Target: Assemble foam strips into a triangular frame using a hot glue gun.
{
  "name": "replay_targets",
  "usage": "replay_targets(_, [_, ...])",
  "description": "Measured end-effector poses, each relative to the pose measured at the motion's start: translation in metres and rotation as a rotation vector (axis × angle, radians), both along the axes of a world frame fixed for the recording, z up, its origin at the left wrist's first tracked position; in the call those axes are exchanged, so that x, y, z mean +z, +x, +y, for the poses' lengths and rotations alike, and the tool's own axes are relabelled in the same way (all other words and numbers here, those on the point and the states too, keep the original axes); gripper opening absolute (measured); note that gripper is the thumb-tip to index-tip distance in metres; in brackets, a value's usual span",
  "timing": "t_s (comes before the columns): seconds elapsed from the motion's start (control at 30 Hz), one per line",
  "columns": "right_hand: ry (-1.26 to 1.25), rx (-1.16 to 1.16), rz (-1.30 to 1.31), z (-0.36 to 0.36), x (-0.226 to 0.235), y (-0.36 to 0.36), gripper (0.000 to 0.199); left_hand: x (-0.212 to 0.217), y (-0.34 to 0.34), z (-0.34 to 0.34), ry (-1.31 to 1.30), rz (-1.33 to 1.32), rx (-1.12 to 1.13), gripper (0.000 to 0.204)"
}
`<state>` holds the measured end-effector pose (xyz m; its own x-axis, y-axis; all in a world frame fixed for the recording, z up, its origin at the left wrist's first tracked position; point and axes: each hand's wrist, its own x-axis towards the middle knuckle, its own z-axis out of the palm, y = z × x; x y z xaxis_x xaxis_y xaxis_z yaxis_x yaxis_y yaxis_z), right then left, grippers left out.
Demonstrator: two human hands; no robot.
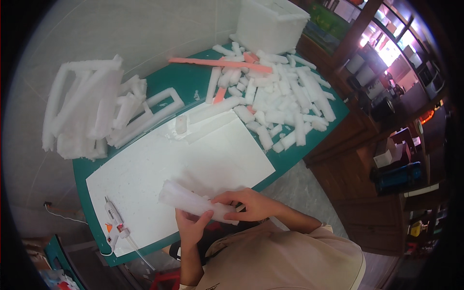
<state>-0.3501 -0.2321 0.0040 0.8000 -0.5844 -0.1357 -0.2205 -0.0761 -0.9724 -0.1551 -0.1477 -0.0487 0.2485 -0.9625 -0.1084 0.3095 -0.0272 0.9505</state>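
Note:
Between my two hands is a long white foam piece (186, 197), tilted over the near edge of the white board (145, 174). My left hand (192, 224) grips it from below, thumb on its near side. At its right end, my right hand (246, 203) curls its fingers over the foam and pinches it. A white glue gun (114, 215) with a cord lies on the board's left part. Near the board's far edge sit a short foam block (181, 124) and a long foam strip (212, 112).
Loose white foam pieces (275, 94) heap up at the far right of the green table (159, 72), with a pink foam strip (222, 64) across them. White foam frames (87, 101) stack at the left. A white foam box (270, 26) stands behind. Wooden cabinets (357, 193) line the right.

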Motion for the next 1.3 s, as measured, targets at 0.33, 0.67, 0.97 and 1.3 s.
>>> replay_targets(0.33, [-0.519,-0.389,0.057,-0.035,0.027,-0.038,0.037,0.002,0.006,0.000,-0.071,0.098,-0.078,0.070])
replay_targets(0.67, [-1.371,-0.875,0.632,-0.178,0.060,-0.165,0.040,0.002,0.006,-0.002,-0.100,0.058,-0.138,0.069])
replay_targets(0.97, [-1.229,-0.719,0.759,-0.355,0.024,-0.119,0.035,0.004,0.005,0.001,-0.096,0.009,-0.172,0.068])
replay_targets(1.3, [-0.520,-0.771,-0.062,-0.226,0.080,-0.142,0.037,0.007,0.009,-0.001,-0.073,0.139,-0.194,0.069])
